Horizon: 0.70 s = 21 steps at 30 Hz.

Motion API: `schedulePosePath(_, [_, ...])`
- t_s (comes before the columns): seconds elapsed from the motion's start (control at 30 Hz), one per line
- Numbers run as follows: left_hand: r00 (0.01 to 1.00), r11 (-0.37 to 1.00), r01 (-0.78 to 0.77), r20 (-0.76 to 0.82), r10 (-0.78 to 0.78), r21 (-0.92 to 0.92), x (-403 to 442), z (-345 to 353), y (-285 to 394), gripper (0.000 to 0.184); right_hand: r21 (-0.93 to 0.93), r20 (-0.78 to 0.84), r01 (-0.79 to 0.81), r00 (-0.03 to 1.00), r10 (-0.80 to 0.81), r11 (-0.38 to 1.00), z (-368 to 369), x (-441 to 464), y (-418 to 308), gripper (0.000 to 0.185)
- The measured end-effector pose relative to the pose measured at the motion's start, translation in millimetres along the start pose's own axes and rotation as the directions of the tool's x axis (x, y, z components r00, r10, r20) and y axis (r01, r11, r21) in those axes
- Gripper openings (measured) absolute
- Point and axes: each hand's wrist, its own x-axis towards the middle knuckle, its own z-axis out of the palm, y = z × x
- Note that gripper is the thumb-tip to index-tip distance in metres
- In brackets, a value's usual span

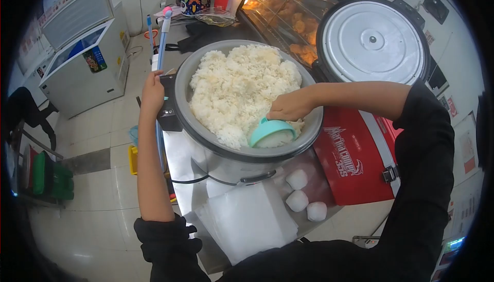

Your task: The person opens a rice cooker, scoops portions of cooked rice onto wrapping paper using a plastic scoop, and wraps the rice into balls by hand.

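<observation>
Head view: the teal scoop (268,127) sits at the lower right of the rice (242,86), just right of the frame's centre, tilted with white grains showing within its rim. The fingers of my right hand (293,106) are closed over its upper end, a hold that probably gives leverage against the clumped heap. My left hand (152,95) is at left of centre, beside the pot's dark side handle and a thin blue pole; I can't tell which its fingers hold, or how far they are bent. Perhaps it steadies the pot.

Smooth and grey, the wide round rim of the cooker (182,96) rings the soft, lumpy mound. Its lid (373,40), a ridged metal disc with a dark edge, stands open at upper right, presumably to leave the mouth free.

At bottom centre, thin whitish sheets (249,220) lie stacked on the shiny metal surface (177,163), likely to be within easy reach. Just right of them are three rounded white lumps (297,179). Farther right is a flat-sided red box (350,148).
</observation>
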Motion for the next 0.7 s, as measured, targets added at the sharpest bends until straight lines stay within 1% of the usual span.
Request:
schedulePosePath(0.03, [1.000,1.000,-0.003,-0.002,0.003,0.009,2.8,-1.9,-1.3,0.029,0.000,-0.006,0.008,1.000,-0.008,1.000,-7.5,-1.2,-1.0,0.049])
schedulePosePath(0.1, [0.995,0.996,0.085,0.048,-0.086,0.005,2.4,-0.1,-5.2,0.030,-0.036,0.082,-0.001,0.997,0.004,0.999,-21.5,-4.6,0.7,0.049])
schedulePosePath(0.13, [0.993,0.995,0.098,0.059,-0.099,0.010,-1.1,-0.5,-1.8,0.030,-0.025,0.094,0.004,0.996,-0.002,1.000,-25.2,-11.8,-6.8,0.049])
schedulePosePath(0.2, [0.990,0.991,0.132,0.055,-0.130,-0.030,-0.9,-2.9,3.2,0.029,0.021,-0.004,-0.251,0.968,0.251,0.968,-38.1,-33.6,-23.3,0.045])
schedulePosePath(0.23, [0.991,0.991,0.127,0.054,-0.125,-0.033,0.2,-3.1,4.8,0.029,0.045,-0.061,-0.376,0.924,0.378,0.925,-44.2,-39.5,-26.9,0.042])
schedulePosePath(0.27, [0.990,0.991,0.126,0.063,-0.124,-0.038,0.4,-3.6,6.0,0.030,-0.022,-0.251,-0.277,0.932,0.263,0.961,-29.7,-28.7,-0.4,0.030])
schedulePosePath(0.3, [0.989,0.991,0.130,0.075,-0.126,-0.044,0.1,-3.0,5.1,0.030,-0.025,-0.254,-0.282,0.930,0.267,0.959,-20.4,-26.7,3.3,0.030])
schedulePosePath(0.33, [0.989,0.990,0.130,0.076,-0.127,-0.048,-0.5,-2.7,5.7,0.030,-0.194,-0.378,-0.177,0.921,0.093,0.965,-4.8,-25.7,-0.2,0.027])
schedulePosePath(0.37, [0.990,0.991,0.126,0.074,-0.123,-0.050,-1.0,-2.8,5.8,0.030,-0.366,-0.462,-0.090,0.881,-0.098,0.926,8.5,-23.7,-3.1,0.025])
schedulePosePath(0.4, [0.990,0.991,0.123,0.072,-0.119,-0.051,-0.9,-3.1,6.9,0.030,-0.336,-0.397,-0.133,0.918,-0.013,0.932,14.1,-17.0,-5.9,0.021])
schedulePosePath(0.43, [0.989,0.990,0.127,0.080,-0.123,-0.054,-0.3,-3.1,8.1,0.030,-0.331,-0.392,-0.134,0.920,-0.007,0.934,13.8,-13.4,-5.1,0.021])
schedulePosePath(0.5, [0.976,0.977,0.203,0.100,-0.196,-0.063,-0.5,-3.6,8.4,0.030,-0.456,-0.281,0.014,0.946,-0.159,0.890,11.0,-8.5,-5.7,0.025])
schedulePosePath(0.53, [0.976,0.977,0.203,0.098,-0.196,-0.067,-0.5,-3.7,9.0,0.030,-0.459,-0.279,0.012,0.947,-0.157,0.888,9.6,-6.7,-9.0,0.025])
schedulePosePath(0.6, [0.984,0.985,0.162,0.083,-0.157,-0.059,-1.2,-3.6,9.3,0.030,-0.156,-0.207,-0.017,0.978,-0.015,0.988,10.1,-5.6,-15.2,0.034])
schedulePosePath(0.63, [0.985,0.986,0.159,0.080,-0.154,-0.058,-0.4,-3.3,8.6,0.030,-0.158,-0.210,-0.017,0.978,-0.017,0.987,8.7,-8.6,-16.1,0.034])
schedulePosePath(0.7, [0.988,0.990,0.127,0.094,-0.120,-0.068,-0.3,-3.5,5.4,0.030,-0.138,-0.184,0.148,0.968,-0.172,0.979,4.4,-18.6,-16.9,0.044])
